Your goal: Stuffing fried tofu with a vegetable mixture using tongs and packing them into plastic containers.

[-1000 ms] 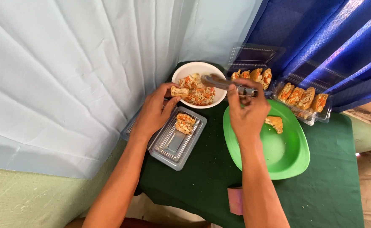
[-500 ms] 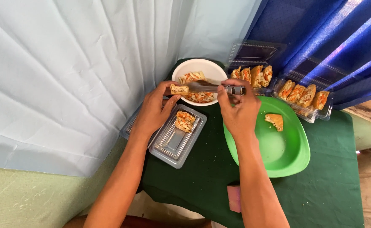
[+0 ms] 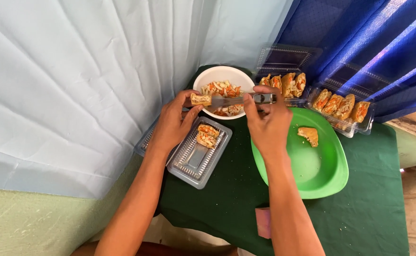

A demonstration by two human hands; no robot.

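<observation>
My left hand (image 3: 174, 124) holds a small piece of fried tofu (image 3: 201, 99) at the rim of a white bowl (image 3: 212, 76) filled with shredded vegetable. My right hand (image 3: 266, 122) grips a metal utensil (image 3: 239, 100) by its handle, its blade lying level and reaching the tofu piece. Below my left hand sits a clear plastic tray (image 3: 199, 163) with one stuffed piece (image 3: 208, 135) in it. A green plate (image 3: 317, 175) to the right carries a single tofu piece (image 3: 309, 135).
Two clear lidded boxes (image 3: 291, 102) (image 3: 359, 127) of stuffed tofu stand at the back right on the dark green tablecloth (image 3: 369, 208). A pale cloth wall is on the left, a blue curtain (image 3: 350, 33) behind. A small pink object (image 3: 264, 222) lies at the table's near edge.
My right hand moved left from over the green plate, bringing the utensil across the bowl to the tofu piece in my left hand. My left hand stayed at the bowl's rim.
</observation>
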